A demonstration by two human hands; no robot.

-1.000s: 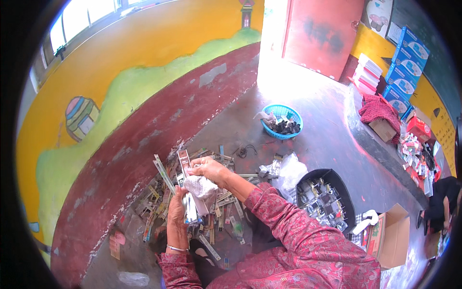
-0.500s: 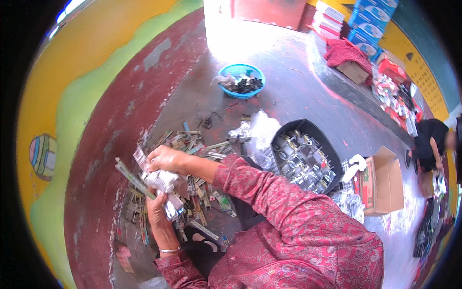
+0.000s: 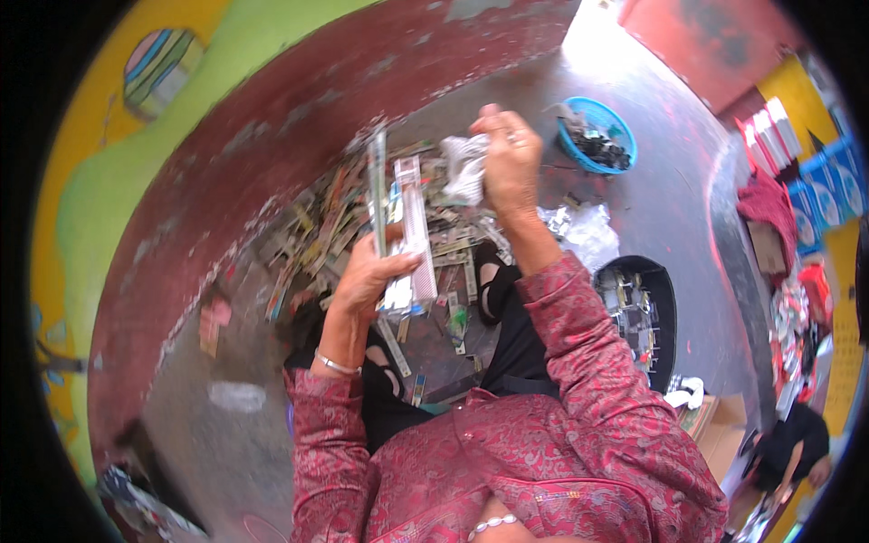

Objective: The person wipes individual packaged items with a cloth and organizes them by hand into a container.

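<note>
The left hand (image 3: 367,276) is clamped on a bundle of long flat strips (image 3: 405,226), held upright above the lap. The right hand (image 3: 509,158) is closed around a crumpled white cloth (image 3: 463,167), just beside the upper end of the bundle. A pile of similar strips (image 3: 317,222) lies on the floor (image 3: 670,195) below, near a blue bowl (image 3: 597,136) and a black tray (image 3: 638,312).

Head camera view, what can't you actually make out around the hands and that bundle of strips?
- Left hand grips a bundle of long flat strips; motion blur hides their material and count.
- Right hand clutches a white cloth; the fingers cover most of it.
- Pile on the floor: pieces too small and blurred to identify.
- Blue basin and black tray: contents too small to tell.
</note>
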